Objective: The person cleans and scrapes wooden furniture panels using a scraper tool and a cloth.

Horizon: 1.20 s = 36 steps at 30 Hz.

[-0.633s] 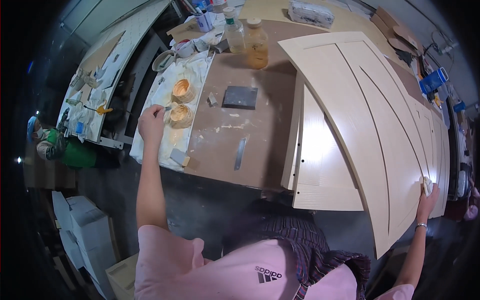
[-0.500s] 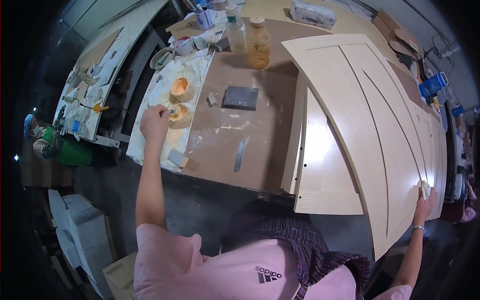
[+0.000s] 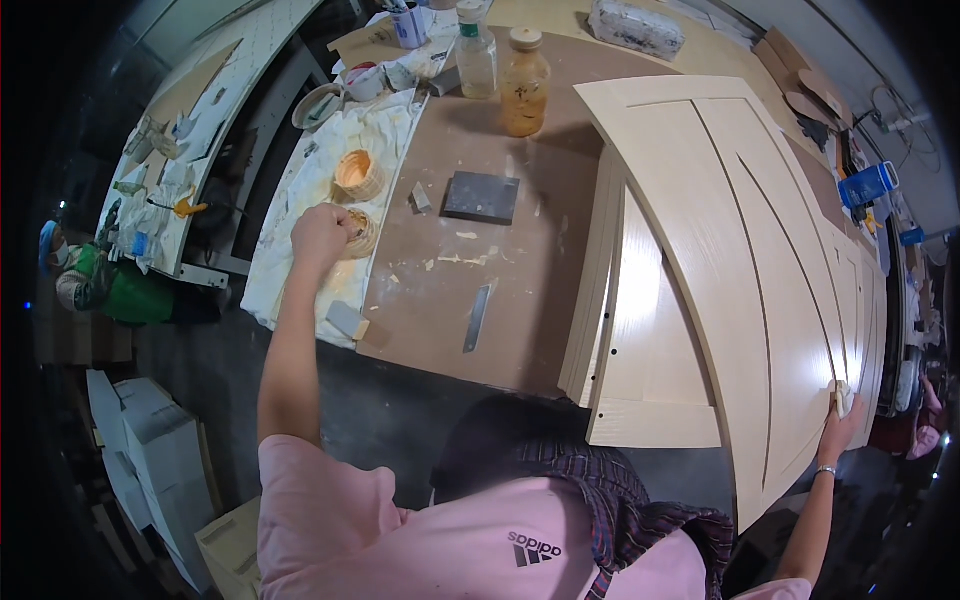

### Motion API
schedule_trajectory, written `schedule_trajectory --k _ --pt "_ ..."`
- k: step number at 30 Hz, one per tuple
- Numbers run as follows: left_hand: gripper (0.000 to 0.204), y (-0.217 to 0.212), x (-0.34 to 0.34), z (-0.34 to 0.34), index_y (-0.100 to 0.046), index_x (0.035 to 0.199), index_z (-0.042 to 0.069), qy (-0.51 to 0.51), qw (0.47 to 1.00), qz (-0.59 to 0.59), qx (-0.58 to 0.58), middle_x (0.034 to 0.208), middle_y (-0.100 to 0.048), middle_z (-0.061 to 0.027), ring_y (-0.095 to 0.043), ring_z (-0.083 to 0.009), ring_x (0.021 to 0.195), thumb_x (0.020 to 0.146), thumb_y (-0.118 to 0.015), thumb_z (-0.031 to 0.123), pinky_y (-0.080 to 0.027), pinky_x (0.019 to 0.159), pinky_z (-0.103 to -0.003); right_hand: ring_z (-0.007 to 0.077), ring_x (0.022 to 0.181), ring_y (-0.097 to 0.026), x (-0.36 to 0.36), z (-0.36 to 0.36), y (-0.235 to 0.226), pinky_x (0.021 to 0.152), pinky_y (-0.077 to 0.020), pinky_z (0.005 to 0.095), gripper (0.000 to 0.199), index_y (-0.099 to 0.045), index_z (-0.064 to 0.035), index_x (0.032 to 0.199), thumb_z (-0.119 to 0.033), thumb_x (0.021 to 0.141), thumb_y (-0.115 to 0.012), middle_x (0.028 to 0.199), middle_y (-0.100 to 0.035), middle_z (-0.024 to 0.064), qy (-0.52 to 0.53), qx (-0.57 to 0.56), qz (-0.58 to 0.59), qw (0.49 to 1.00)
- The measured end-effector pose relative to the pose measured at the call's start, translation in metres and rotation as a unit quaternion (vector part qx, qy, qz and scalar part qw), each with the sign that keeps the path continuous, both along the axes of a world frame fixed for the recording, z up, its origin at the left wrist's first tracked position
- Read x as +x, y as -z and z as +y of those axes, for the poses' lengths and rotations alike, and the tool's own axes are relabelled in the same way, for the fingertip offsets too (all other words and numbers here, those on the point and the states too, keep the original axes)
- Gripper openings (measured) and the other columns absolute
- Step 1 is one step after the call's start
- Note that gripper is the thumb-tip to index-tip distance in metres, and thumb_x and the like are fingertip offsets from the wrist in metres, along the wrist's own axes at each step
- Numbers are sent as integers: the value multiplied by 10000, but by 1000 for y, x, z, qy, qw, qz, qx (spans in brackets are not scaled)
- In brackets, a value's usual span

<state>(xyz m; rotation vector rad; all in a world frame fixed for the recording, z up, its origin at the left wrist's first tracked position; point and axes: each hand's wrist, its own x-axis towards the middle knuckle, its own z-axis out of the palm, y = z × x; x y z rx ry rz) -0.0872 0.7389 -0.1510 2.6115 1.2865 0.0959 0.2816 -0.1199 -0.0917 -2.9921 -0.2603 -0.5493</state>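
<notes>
My left hand [image 3: 322, 238] is closed, its fingertips over the rim of a small cup [image 3: 362, 238] smeared with yellowish paste. Whatever those fingers pinch is hidden. Just beyond stands a second cup [image 3: 360, 178], holding orange paste. My right hand [image 3: 838, 428] grips a wadded pale cloth [image 3: 843, 398] at the near right part of a large pale wooden panel [image 3: 740, 260] with carved grooves. That panel lies raised over another pale panel [image 3: 645, 330] with dark holes along its edge.
A grey sanding block [image 3: 481, 198], a metal blade [image 3: 477, 318] and a small block [image 3: 345, 320] lie on the brown-topped bench [image 3: 430, 340]. Two bottles, one with amber liquid [image 3: 525, 90], stand farther back. A person in green [image 3: 130, 285] is at the far left.
My left hand has shifted right, from the paste cup's left edge to over its opening. The right hand still holds the cloth at the panel. The whole view has shifted slightly.
</notes>
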Motion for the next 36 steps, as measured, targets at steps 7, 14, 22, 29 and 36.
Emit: schedule_trajectory --k 7,14,22,29,36 --pt "134 -5 2 9 -803 833 125 -19 999 39 -27 827 -749 -154 -721 -325 775 736 -733 184 -558 729 -428 444 1130 -525 4 -10 5 983 -418 471 371 -525 56 1261 -82 923 -594 1196 -553 227 -3 -4 0 1000" --pt "122 -4 -3 14 -786 791 90 -20 997 12 -75 750 -727 -149 -712 -314 733 743 -733 189 -543 697 -409 417 1073 -546 1 -8 6 934 -435 458 309 -554 10 1204 -139 946 -636 1130 -563 197 -29 6 -50 998" --pt "105 29 -32 39 -750 756 -10 -45 957 -173 -230 668 -692 -90 -628 -176 618 729 -763 90 -487 628 -341 390 1085 -571 -4 7 -4 966 -440 429 313 -572 22 1238 -121 963 -610 1144 -581 207 0 24 1 1000" --pt "107 30 -43 34 -756 778 -1 -107 959 -195 -173 677 -695 -71 -626 -157 626 752 -768 102 -483 633 -322 403 1033 -559 1 1 -1 907 -441 447 263 -566 3 1158 -145 952 -635 1095 -569 189 -30 16 -12 999" --pt "124 1 -7 4 -779 790 95 -42 998 30 -40 770 -740 -112 -715 -274 731 738 -754 205 -531 680 -396 410 1068 -556 0 -1 0 933 -438 451 287 -565 17 1189 -138 953 -621 1124 -567 197 -17 26 -7 1000"
